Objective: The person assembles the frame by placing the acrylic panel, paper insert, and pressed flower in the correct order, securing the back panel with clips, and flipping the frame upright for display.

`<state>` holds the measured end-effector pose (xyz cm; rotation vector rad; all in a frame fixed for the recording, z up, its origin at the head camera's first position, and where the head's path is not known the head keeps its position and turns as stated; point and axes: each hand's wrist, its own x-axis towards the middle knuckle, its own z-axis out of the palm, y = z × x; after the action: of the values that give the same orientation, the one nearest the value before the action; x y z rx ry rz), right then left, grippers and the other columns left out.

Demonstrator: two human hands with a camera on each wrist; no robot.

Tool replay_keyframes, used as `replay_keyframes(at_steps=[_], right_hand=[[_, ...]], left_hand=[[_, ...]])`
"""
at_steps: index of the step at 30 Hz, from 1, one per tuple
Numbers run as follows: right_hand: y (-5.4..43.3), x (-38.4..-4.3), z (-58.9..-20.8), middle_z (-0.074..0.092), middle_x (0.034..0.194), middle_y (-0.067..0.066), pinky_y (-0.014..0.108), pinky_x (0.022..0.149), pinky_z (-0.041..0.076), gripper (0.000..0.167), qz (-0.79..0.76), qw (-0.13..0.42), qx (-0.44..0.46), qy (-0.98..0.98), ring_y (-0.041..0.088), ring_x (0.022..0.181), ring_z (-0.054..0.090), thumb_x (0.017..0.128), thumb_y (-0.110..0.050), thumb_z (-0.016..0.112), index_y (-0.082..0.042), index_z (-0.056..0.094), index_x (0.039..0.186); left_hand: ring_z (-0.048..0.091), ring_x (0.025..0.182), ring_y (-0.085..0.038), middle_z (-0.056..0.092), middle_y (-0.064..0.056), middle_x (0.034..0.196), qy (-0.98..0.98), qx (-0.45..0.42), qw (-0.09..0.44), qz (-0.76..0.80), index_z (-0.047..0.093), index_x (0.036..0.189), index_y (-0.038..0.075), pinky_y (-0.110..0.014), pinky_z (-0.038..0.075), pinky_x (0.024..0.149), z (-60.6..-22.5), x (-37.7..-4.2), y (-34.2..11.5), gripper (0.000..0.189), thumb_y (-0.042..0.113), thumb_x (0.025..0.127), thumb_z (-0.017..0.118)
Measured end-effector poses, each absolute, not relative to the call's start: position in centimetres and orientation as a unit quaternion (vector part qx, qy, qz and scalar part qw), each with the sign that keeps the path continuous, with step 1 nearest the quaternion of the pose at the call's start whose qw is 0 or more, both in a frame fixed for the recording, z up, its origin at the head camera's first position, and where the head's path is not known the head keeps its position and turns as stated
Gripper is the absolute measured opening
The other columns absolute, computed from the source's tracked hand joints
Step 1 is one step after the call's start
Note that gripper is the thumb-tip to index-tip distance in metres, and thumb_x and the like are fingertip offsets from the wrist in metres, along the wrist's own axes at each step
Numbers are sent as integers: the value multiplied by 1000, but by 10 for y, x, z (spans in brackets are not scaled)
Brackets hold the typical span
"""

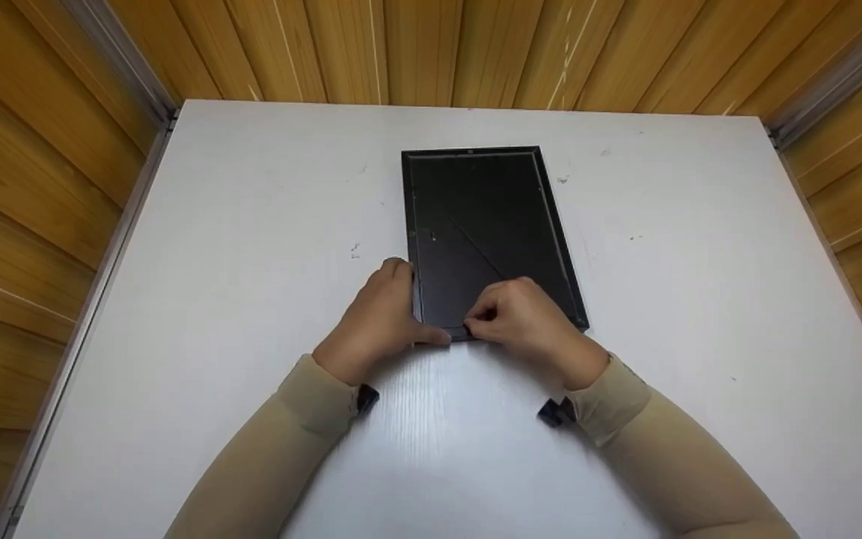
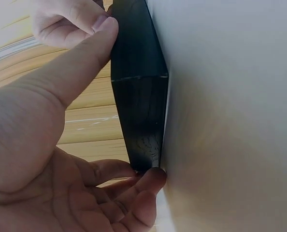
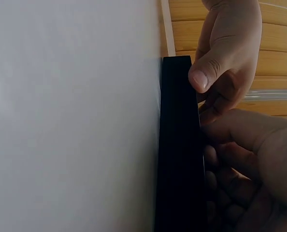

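Note:
A black picture frame (image 1: 491,195) lies back side up on the white table, its rim raised around a dark backing board. A thin diagonal line crosses the backing. My left hand (image 1: 378,314) holds the frame's near left corner, thumb on the near edge and fingers along the left side. In the left wrist view the frame's black side (image 2: 138,116) stands between thumb and fingers. At the near edge, my right hand (image 1: 524,318) has curled fingers, with thumb and index finger pinching at the rim of the backing. What lies between those fingertips is hidden in the right wrist view.
The white table (image 1: 251,209) extends around the frame on all sides. Wood-slat walls (image 1: 416,52) stand behind it and at both sides. Small dark wrist devices (image 1: 551,413) hang under the sleeves.

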<state>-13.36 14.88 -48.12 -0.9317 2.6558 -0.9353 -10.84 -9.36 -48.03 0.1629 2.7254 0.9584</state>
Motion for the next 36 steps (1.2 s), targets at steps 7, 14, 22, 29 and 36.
replay_keyframes(at_steps=[7,14,22,29,36], right_hand=[[151,-140,-479,87,92,4,23,68,57,10,-307,101,-329,887,9,76,72,96,-7,83,-11,92,94],[148,-142,-476,88,92,4,23,66,57,11,-304,116,-329,887,7,72,70,96,-6,83,-10,92,94],[143,-147,-474,87,87,3,26,68,56,14,-298,143,-320,888,7,68,64,95,-5,80,-10,92,91],[141,-152,-468,88,91,1,26,71,57,11,-284,192,-289,894,7,70,66,95,-8,83,-13,92,92],[141,-155,-465,88,94,3,27,71,59,11,-281,223,-278,891,9,73,69,97,-9,83,-13,93,95]], left_hand=[[56,148,-35,51,-21,166,938,54,127,318,45,164,-8,-47,50,129,-477,-109,-92,122,48,76,107],[56,150,-37,50,-23,166,939,59,128,313,44,164,-9,-48,50,130,-474,-109,-94,122,48,77,107],[58,145,-35,53,-22,161,937,69,123,320,47,162,-9,-48,50,128,-473,-108,-98,117,45,78,107],[58,146,-35,51,-23,164,936,68,127,321,45,163,-9,-46,50,129,-474,-107,-98,119,46,78,107],[59,144,-35,53,-22,161,932,65,125,333,47,163,-7,-47,51,128,-478,-106,-95,118,44,76,108]])
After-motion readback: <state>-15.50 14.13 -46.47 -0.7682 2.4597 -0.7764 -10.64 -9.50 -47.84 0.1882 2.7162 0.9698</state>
